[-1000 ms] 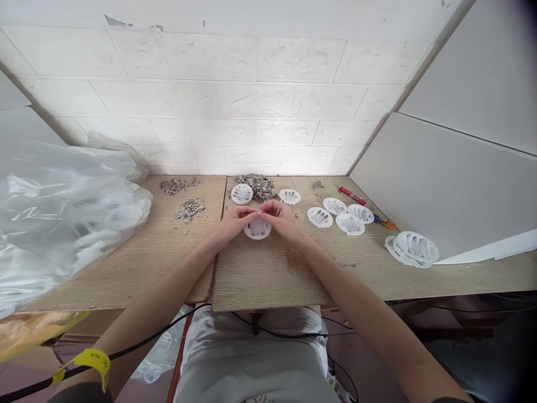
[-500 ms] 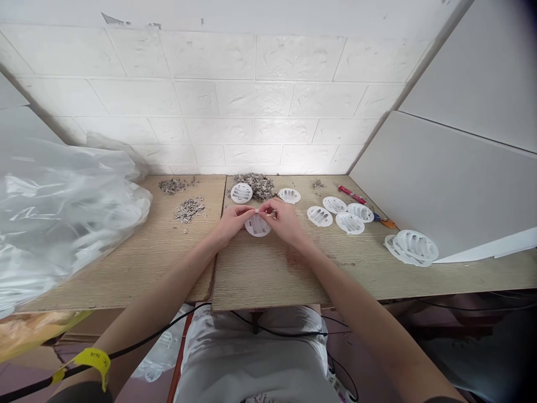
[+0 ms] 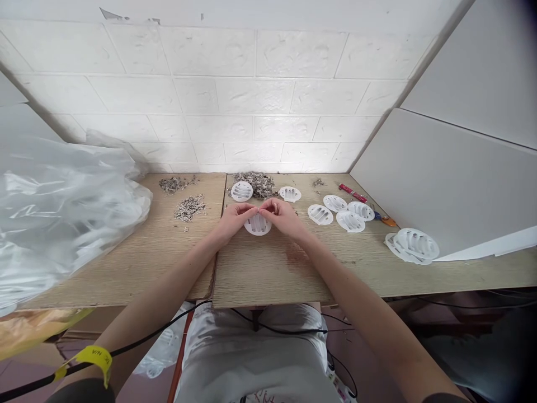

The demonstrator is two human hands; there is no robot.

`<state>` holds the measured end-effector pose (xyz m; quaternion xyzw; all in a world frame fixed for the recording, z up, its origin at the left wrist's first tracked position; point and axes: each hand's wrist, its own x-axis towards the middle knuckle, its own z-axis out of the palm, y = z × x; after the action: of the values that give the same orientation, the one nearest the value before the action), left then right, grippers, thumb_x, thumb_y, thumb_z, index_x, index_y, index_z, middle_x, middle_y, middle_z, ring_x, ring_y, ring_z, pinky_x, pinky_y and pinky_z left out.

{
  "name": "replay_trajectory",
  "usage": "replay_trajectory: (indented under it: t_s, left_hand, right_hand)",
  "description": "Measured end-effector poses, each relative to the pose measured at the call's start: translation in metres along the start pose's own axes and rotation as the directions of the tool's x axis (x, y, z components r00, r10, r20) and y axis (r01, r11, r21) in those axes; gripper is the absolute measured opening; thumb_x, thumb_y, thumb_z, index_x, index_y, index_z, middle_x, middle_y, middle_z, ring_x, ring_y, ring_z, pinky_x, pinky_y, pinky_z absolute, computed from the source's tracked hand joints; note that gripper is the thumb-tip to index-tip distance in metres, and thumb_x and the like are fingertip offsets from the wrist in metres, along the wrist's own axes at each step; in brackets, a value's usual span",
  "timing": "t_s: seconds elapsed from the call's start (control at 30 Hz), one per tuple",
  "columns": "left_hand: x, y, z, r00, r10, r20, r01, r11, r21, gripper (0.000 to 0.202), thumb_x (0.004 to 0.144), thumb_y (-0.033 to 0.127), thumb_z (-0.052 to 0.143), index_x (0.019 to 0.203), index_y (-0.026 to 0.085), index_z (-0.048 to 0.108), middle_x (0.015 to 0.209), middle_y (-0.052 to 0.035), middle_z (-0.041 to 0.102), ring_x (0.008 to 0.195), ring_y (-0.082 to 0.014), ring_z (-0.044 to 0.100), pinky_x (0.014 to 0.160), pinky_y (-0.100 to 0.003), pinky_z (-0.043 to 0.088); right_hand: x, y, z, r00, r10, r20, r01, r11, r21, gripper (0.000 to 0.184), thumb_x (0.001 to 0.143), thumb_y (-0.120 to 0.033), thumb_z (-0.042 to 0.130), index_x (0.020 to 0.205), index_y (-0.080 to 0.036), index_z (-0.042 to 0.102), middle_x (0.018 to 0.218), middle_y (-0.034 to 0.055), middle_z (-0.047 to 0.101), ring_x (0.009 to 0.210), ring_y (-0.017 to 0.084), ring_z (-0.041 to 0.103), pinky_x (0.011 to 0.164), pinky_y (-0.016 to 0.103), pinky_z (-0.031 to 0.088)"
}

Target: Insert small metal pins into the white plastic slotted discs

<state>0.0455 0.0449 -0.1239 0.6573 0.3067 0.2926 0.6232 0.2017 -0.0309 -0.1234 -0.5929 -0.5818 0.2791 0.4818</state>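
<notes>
"Currently, finger state?"
"Left hand (image 3: 235,221) and right hand (image 3: 283,218) pinch the white slotted disc (image 3: 257,226) around its 12 o'clock rim; disc at 6 o'clock from metal-parts heap (image 3: 262,186)."
"Technique?"
"Advisable: steady disc, even thumb pressure."

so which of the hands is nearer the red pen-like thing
Right. The right hand is left of the red pen-like thing; the left hand is farther left.
</notes>
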Motion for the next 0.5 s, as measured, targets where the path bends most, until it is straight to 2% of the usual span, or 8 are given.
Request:
replay_trajectory:
  t_s: [0.1, 0.2, 0.3, 0.5]
  left_hand:
    - [-0.0017, 0.0021, 0.0007, 1.0, 0.005, 0.002, -0.005, 1.0, 0.026, 0.043, 0.066, 0.051, 0.076, 0.086, 0.013, 0.074, 0.083, -0.008, 0.071, 0.074, -0.0162, 0.06, 0.068, -0.027, 0.045]
    - [-0.0019, 0.0022, 0.0011, 1.0, 0.024, 0.016, -0.025, 0.999, 0.035, 0.042, 0.066, 0.049, 0.076, 0.088, 0.013, 0.074, 0.084, -0.0078, 0.072, 0.074, -0.0163, 0.061, 0.069, -0.028, 0.046]
    - [-0.0013, 0.0011, 0.0007, 0.999, 0.047, 0.027, -0.048, 0.997, 0.059, 0.042, 0.067, 0.049, 0.076, 0.09, 0.013, 0.074, 0.086, -0.0078, 0.073, 0.075, -0.0162, 0.061, 0.07, -0.028, 0.047]
    - [-0.0016, 0.0007, -0.0001, 1.0, 0.023, 0.008, -0.023, 0.995, 0.098, 0.042, 0.066, 0.048, 0.076, 0.088, 0.012, 0.073, 0.08, -0.0066, 0.071, 0.067, -0.014, 0.059, 0.063, -0.026, 0.047]
  right_hand:
    - [-0.0001, 0.0002, 0.0026, 0.998, 0.06, -0.023, -0.055, 0.983, 0.177, 0.026, 0.075, -0.04, 0.068, 0.086, -0.019, 0.056, 0.08, 0.0, 0.058, 0.07, 0.013, 0.052, 0.061, 0.026, 0.043]
    - [0.0011, 0.0008, 0.0051, 0.994, 0.099, -0.054, -0.083, 0.965, 0.251, 0.031, 0.069, -0.035, 0.073, 0.089, -0.018, 0.055, 0.082, -0.0003, 0.058, 0.073, 0.013, 0.054, 0.065, 0.028, 0.045]
    - [0.0023, 0.0025, 0.0071, 0.993, 0.1, -0.068, -0.079, 0.964, 0.256, 0.031, 0.069, -0.031, 0.071, 0.091, -0.018, 0.055, 0.079, -0.0013, 0.056, 0.073, 0.014, 0.053, 0.065, 0.028, 0.044]
    - [0.0007, 0.0034, 0.0093, 0.995, 0.065, -0.07, -0.049, 0.977, 0.21, 0.027, 0.072, -0.029, 0.066, 0.091, -0.02, 0.05, 0.08, -0.0013, 0.052, 0.073, 0.014, 0.051, 0.063, 0.028, 0.041]
